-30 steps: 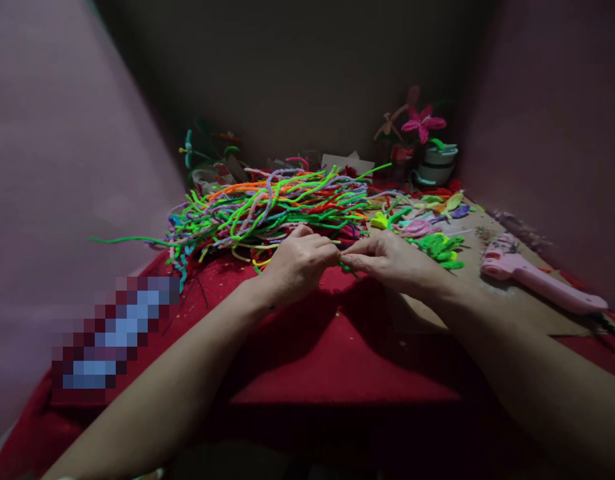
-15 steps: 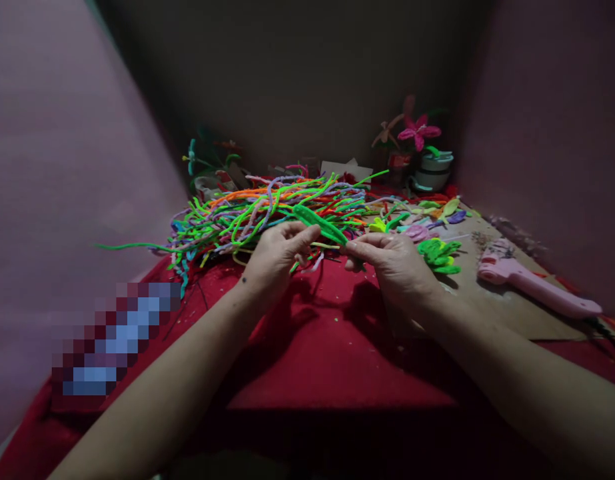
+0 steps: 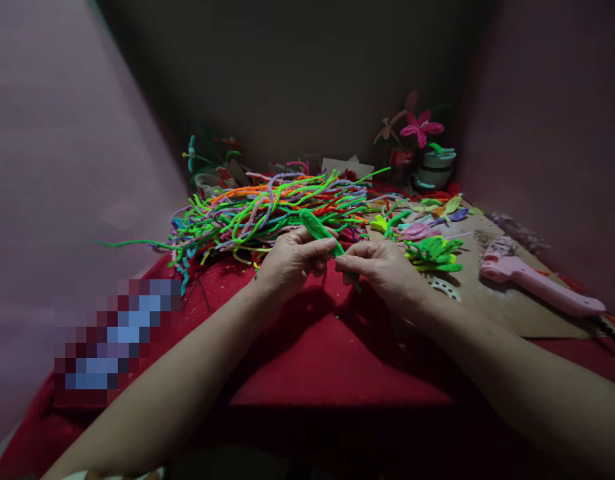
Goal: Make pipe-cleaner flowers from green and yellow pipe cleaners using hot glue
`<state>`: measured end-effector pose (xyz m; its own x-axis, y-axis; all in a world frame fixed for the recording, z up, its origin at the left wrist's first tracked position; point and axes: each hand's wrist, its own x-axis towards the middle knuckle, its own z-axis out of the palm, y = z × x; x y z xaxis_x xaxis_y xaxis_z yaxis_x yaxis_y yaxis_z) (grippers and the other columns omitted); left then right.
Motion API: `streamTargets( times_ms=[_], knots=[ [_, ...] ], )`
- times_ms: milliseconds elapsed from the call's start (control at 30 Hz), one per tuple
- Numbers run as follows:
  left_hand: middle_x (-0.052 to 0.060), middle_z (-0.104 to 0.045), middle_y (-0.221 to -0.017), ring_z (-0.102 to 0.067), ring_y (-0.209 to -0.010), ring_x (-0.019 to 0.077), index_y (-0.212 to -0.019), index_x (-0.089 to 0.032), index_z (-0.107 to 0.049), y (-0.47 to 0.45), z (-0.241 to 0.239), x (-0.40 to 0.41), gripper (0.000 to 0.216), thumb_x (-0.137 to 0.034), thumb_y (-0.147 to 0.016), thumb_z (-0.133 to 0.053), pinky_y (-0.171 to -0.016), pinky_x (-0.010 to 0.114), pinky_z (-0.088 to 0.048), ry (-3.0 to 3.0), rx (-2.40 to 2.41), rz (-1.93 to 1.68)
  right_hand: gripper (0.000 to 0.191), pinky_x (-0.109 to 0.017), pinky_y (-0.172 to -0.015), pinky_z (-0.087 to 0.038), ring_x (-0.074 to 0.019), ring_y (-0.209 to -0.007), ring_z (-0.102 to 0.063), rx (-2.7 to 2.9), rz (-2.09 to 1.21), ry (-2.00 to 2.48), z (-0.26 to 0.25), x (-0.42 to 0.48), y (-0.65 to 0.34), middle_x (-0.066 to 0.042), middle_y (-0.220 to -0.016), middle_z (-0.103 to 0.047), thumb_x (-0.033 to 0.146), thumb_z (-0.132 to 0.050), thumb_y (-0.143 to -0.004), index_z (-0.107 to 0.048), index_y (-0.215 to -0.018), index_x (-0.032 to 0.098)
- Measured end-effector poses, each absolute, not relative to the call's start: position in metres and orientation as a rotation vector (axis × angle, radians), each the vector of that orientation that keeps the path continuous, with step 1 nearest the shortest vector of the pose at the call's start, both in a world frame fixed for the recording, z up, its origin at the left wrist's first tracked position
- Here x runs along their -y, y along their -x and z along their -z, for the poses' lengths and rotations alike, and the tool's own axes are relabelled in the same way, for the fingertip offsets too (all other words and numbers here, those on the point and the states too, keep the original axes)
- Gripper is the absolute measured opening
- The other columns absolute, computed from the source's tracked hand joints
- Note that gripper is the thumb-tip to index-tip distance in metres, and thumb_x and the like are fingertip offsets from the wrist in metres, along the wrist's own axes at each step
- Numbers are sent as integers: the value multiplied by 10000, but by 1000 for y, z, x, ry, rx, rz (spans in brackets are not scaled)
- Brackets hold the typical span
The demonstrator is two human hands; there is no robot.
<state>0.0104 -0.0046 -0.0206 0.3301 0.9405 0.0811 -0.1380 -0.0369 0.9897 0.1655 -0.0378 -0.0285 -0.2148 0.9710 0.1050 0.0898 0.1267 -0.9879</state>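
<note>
A green pipe-cleaner leaf (image 3: 314, 225) is held between both hands above the red cloth. My left hand (image 3: 300, 257) pinches its middle between thumb and fingers, the rounded tip pointing up and away to the left. At its lower end my right hand (image 3: 370, 263) grips it closely, and a short green stub shows below those fingers. Just behind the hands lies a large tangled heap of coloured pipe cleaners (image 3: 257, 207). Right of my right hand is a bunch of green and yellow pipe-cleaner leaves (image 3: 434, 252).
A pink glue gun (image 3: 537, 280) with a cord lies on a brown board (image 3: 502, 313) at the right. Near my right wrist is a white perforated piece (image 3: 444, 288). A pale pot (image 3: 434, 168) and a pink flower (image 3: 422, 128) stand behind. A blurred patch (image 3: 122, 340) covers something at left.
My left hand has shifted right, closer to my right hand. The leaf's two sides, spread apart before, now lie pressed together, and the leaf tilts more steeply.
</note>
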Motion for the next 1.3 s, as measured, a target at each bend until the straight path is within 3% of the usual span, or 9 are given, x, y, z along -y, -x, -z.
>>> streamTargets(
  times_ms=[267, 467, 833, 1100, 1300],
  knots=[
    [-33, -492, -505, -420, -474, 73, -604, -152, -609, -7, 13, 10, 163, -293, -671, -656, -469, 216, -342, -1837, -1104, -1161, 205, -240, -380, -271, -84, -347, -374, 1430, -1417, 1132, 42, 34, -164, 8, -411, -510, 272, -619, -648, -562, -489, 154],
    [-58, -422, -427, -333, -385, 50, -514, -157, -484, -5, 9, 7, 271, -308, -715, -585, -396, 200, -258, -1809, -1220, -1149, 202, -231, -389, -281, -86, -351, -418, 1491, -1381, 1181, 34, 38, -162, 4, -394, -520, 239, -596, -656, -557, -480, 149],
    [-17, -553, -568, -459, -540, 81, -648, -152, -635, -2, 16, 4, 182, -282, -753, -562, -563, 212, -358, -2427, -1379, -1364, 183, -226, -363, -250, -78, -328, -390, 1510, -1494, 1139, 39, 40, -161, 12, -377, -513, 222, -580, -653, -568, -489, 143],
    [-32, -539, -613, -412, -378, 52, -869, -158, -589, 0, 1, 0, 240, -371, -782, -520, -350, 179, -283, -1527, -1149, -1416, 203, -201, -404, -332, -66, -371, -436, 1261, -1484, 999, 44, 40, -156, 19, -448, -539, 256, -593, -680, -555, -517, 142],
    [-16, -564, -597, -415, -409, 43, -754, -132, -591, -13, 15, 11, 231, -362, -739, -599, -398, 171, -293, -1579, -1061, -840, 218, -199, -418, -312, -61, -405, -407, 1115, -1355, 993, 45, 35, -157, 38, -466, -512, 304, -612, -669, -560, -543, 135]
  ],
)
